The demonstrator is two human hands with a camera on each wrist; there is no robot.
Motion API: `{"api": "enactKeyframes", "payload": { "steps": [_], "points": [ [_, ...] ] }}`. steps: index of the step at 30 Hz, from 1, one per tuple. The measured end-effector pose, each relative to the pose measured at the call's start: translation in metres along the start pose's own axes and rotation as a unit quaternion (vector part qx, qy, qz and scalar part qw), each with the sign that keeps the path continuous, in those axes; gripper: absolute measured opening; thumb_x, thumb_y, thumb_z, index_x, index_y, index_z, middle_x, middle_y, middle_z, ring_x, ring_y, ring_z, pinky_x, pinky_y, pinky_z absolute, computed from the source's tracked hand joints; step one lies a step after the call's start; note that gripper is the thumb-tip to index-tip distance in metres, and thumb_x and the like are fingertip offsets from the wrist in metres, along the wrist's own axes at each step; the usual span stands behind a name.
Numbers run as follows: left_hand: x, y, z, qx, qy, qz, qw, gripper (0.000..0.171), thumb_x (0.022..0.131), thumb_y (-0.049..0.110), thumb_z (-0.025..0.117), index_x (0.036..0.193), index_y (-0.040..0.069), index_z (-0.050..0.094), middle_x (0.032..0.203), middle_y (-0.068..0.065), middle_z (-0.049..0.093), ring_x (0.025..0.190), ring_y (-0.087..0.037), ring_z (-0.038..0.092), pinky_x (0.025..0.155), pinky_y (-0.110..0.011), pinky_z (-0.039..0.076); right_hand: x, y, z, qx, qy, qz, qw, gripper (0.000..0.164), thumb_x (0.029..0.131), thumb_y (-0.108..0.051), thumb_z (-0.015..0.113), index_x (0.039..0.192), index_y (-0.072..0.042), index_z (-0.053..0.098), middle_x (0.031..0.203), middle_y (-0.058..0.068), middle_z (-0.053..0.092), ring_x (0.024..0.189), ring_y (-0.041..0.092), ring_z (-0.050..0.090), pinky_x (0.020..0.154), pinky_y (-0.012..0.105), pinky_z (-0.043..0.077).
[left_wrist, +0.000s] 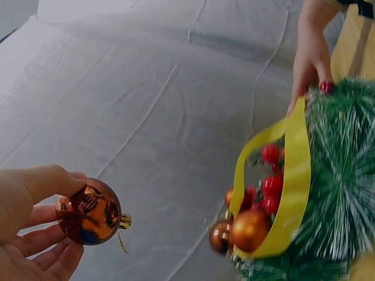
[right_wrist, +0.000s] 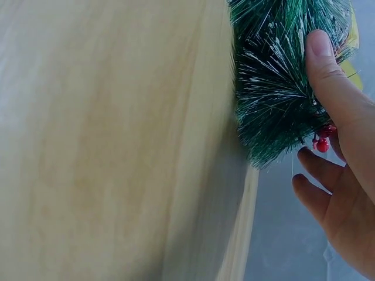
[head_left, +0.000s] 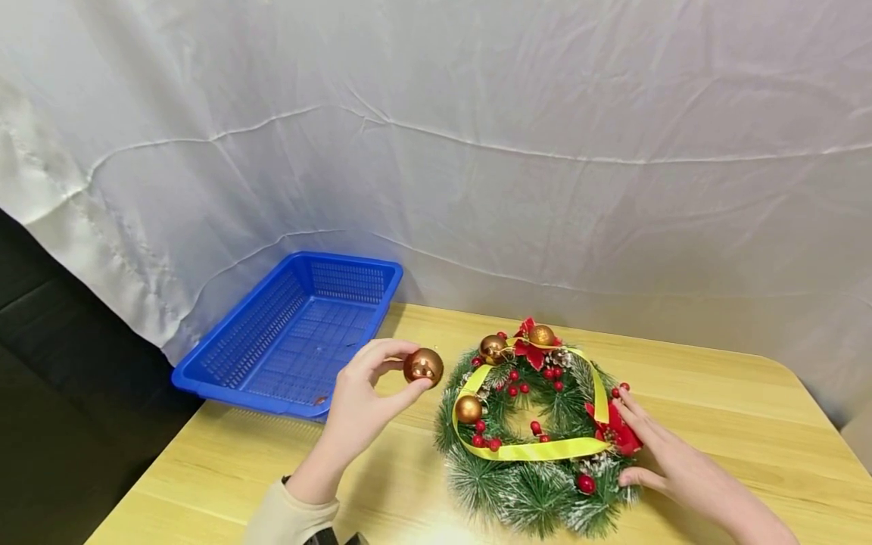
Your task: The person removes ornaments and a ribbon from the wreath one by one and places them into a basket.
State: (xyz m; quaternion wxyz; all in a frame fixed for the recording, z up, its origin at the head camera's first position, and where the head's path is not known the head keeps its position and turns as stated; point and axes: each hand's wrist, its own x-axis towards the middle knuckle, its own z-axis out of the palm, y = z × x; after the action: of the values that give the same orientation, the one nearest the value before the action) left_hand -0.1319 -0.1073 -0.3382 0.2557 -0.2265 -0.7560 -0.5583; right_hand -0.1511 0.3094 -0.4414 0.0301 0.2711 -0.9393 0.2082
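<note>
My left hand (head_left: 364, 397) pinches a shiny copper-brown Christmas bauble (head_left: 423, 368) between thumb and fingers, above the table just left of the wreath. In the left wrist view, the bauble's gold cap (left_wrist: 125, 221) and a bit of thread point toward the wreath. The green wreath (head_left: 490, 484) lies flat, dressed with a yellow ribbon (head_left: 531, 452), red berries, pinecones and red poinsettias. Three copper baubles, one a matte bauble (head_left: 468, 409), sit on its left and far sides. My right hand (head_left: 671, 469) rests at the wreath's right edge, beside a red poinsettia (head_left: 616, 431), fingers fairly straight.
On the left of the wooden table (head_left: 736, 401) stands a blue plastic basket (head_left: 235, 395), with a small brownish bit near its front corner. A grey-white cloth (head_left: 477, 212) hangs behind the table. Dark fabric (head_left: 61, 393) shows at far left.
</note>
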Motion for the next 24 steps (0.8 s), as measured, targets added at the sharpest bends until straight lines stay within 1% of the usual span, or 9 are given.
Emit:
{"api": "enactKeyframes", "payload": {
  "steps": [3, 6, 12, 19, 24],
  "points": [
    [0.002, 0.005, -0.008, 0.022, 0.013, -0.015, 0.9996, 0.037, 0.068, -0.010, 0.080, 0.101, -0.008, 0.065, 0.102, -0.019, 0.063, 0.091, -0.029, 0.063, 0.083, -0.035, 0.054, 0.000, 0.001, 0.000, 0.000, -0.001, -0.001, 1.000, 0.098, 0.078, -0.045, 0.072, 0.154, -0.015, 0.017, 0.158, 0.014, 0.009, 0.123, 0.051, 0.041, 0.078, 0.066, 0.046],
    [0.003, 0.005, -0.015, 0.040, 0.026, -0.035, 0.9983, 0.035, 0.069, -0.008, 0.080, 0.101, -0.007, 0.066, 0.102, -0.018, 0.063, 0.091, -0.029, 0.064, 0.083, -0.034, 0.054, 0.000, 0.001, -0.001, -0.001, -0.001, 0.000, 1.000, 0.098, 0.078, -0.046, 0.072, 0.154, -0.016, 0.017, 0.158, 0.013, 0.009, 0.123, 0.051, 0.041, 0.077, 0.066, 0.046],
    [0.005, 0.000, -0.025, 0.029, 0.039, -0.066, 0.9966, 0.034, 0.071, -0.009, 0.079, 0.103, -0.008, 0.065, 0.105, -0.019, 0.063, 0.095, -0.029, 0.060, 0.086, -0.033, 0.053, 0.000, 0.000, -0.001, -0.004, 0.001, -0.001, 1.000, 0.099, 0.078, -0.045, 0.072, 0.154, -0.015, 0.016, 0.158, 0.015, 0.009, 0.121, 0.052, 0.042, 0.078, 0.066, 0.046],
    [0.007, -0.003, -0.036, 0.027, 0.057, -0.081, 0.9947, 0.035, 0.070, -0.011, 0.078, 0.103, -0.011, 0.065, 0.105, -0.020, 0.062, 0.095, -0.030, 0.061, 0.086, -0.032, 0.053, 0.001, 0.002, 0.000, -0.008, 0.006, -0.006, 1.000, 0.099, 0.077, -0.045, 0.073, 0.154, -0.014, 0.018, 0.158, 0.015, 0.010, 0.121, 0.051, 0.043, 0.080, 0.066, 0.046],
    [0.008, -0.004, -0.043, 0.040, 0.069, -0.084, 0.9933, 0.035, 0.071, -0.012, 0.078, 0.104, -0.011, 0.065, 0.105, -0.020, 0.062, 0.095, -0.026, 0.062, 0.086, -0.031, 0.053, 0.001, 0.002, 0.001, -0.007, 0.006, -0.009, 1.000, 0.099, 0.077, -0.044, 0.073, 0.154, -0.013, 0.018, 0.158, 0.015, 0.010, 0.121, 0.051, 0.042, 0.082, 0.066, 0.044]
  ]
}}
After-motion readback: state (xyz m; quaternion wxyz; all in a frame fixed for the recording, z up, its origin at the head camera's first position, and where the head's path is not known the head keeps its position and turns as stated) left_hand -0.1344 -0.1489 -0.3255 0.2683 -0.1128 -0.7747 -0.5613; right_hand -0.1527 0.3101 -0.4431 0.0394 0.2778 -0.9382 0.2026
